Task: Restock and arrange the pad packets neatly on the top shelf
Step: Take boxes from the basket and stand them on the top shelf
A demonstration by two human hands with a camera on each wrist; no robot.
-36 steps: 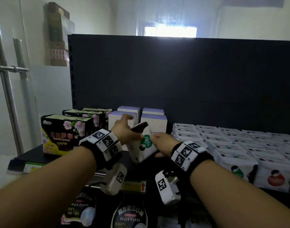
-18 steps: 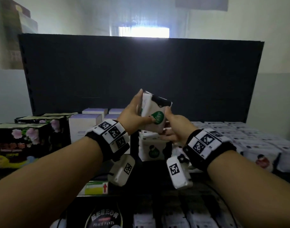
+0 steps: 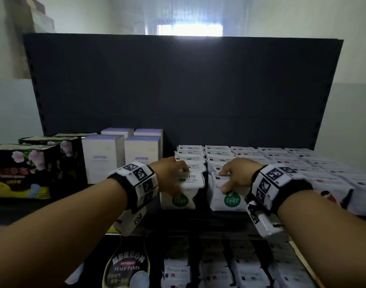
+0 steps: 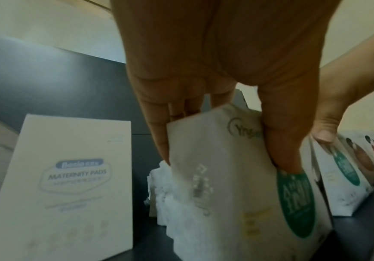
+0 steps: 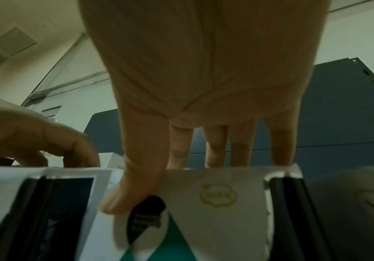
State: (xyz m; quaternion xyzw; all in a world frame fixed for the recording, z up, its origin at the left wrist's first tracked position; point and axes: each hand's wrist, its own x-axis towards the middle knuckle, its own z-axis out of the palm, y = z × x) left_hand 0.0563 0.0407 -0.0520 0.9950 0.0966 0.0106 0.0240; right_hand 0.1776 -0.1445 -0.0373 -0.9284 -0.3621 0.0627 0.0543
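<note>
Left hand: the left hand point(image 3: 169, 173) is draped over the front packet of the leftmost white row, fingers behind it and thumb down its face, so that grip is clamped on the left packet point(image 3: 183, 191).
Right hand: the right hand point(image 3: 234, 175) holds the right packet point(image 3: 226, 197) the same way, thumb on the front near the green badge, fingers over the top edge.
Packets: both stand upright at the front of the top shelf point(image 3: 198, 217), just beside each other with a narrow gap between, each heading a row of white packets point(image 3: 219, 154) that runs back toward the dark back panel point(image 3: 178, 90).
Key relation: each packet sits directly under its own hand, broad face toward the person, long axis upright; neither hand needs to cross over.
Next move, as I judge it: press each one back against its row and square the two fronts level.
Neighbours: maternity pad boxes point(image 3: 103, 159) stand just left of the left packet; floral packs point(image 3: 22, 169) sit further left.
</note>
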